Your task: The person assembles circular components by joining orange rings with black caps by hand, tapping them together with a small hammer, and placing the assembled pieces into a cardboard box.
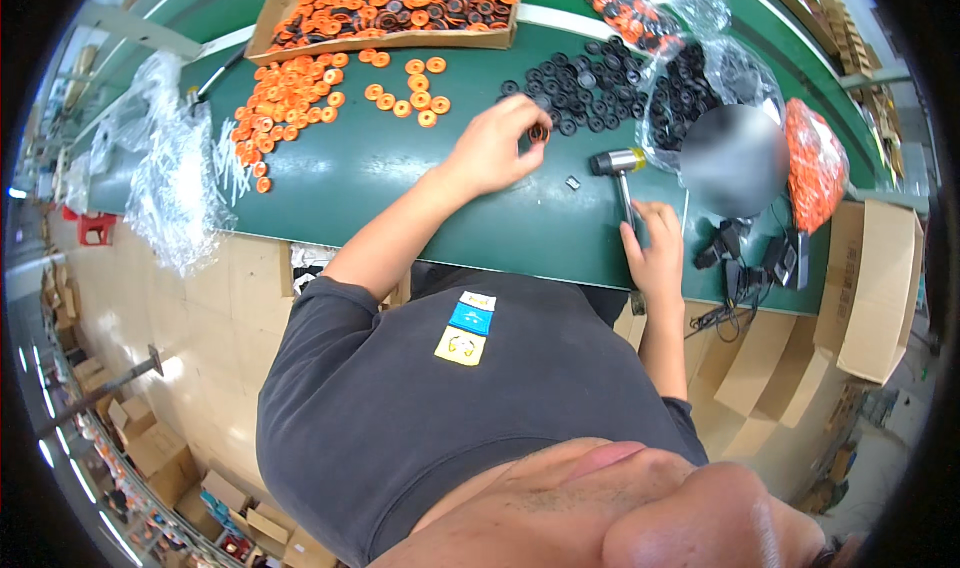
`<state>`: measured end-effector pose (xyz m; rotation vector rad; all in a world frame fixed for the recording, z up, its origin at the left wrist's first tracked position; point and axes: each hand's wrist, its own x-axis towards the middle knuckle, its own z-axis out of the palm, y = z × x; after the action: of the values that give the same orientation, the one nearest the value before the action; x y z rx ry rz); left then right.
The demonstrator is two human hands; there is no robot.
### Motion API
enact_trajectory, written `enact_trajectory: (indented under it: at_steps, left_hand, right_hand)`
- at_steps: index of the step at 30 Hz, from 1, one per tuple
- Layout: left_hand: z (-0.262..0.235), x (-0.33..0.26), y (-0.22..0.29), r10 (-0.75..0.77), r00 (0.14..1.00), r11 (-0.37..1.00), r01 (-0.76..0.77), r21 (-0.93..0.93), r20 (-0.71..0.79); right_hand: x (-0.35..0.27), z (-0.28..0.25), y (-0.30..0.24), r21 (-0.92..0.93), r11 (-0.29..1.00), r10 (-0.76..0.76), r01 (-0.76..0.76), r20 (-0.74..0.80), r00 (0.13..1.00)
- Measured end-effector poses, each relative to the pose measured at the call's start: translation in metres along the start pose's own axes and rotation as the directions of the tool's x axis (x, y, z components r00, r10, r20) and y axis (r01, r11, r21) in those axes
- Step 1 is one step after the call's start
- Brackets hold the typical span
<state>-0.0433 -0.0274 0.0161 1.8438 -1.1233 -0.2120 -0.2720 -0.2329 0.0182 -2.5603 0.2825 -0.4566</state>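
Observation:
Between the thumb and fingers of my left hand [497,145] is a small round orange-and-black piece [538,134], just above the green tabletop. My right hand [655,251] is closed round the handle of a mallet [618,162], whose head has a black end and a yellow end. The mallet's head is by the table's middle, to the right of the held piece. A small dark, shiny part [573,183] lies between my two hands. Just beyond my left hand spread loose black round caps [580,88]. Farther left lie loose orange round caps [290,98], with several strays toward the middle.
At the far edge stands a shallow cardboard box [390,41] heaped with orange-and-black pieces. Bags of black caps [685,88] and orange parts [815,163] sit at right, near a grey round disc [733,161] and black cabled adapters [740,258]. Clear plastic [170,168] hangs off the left end.

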Motion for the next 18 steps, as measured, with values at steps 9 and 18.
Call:
enact_trajectory:
  at_steps: [9, 18]
  left_hand:
    - [-0.045, 0.059, 0.027, 0.102, 0.882, 0.986, -0.028, 0.165, -0.459]
    - [0.075, -0.03, 0.099, 0.46, 0.607, 0.883, -0.236, -0.406, 0.648]
  right_hand:
    - [0.0, 0.009, -0.054, 0.477, 0.877, -0.173, 0.057, 0.204, 0.964]
    - [-0.017, 0.028, -0.07, 0.186, 0.928, -0.369, 0.322, 0.342, 0.864]
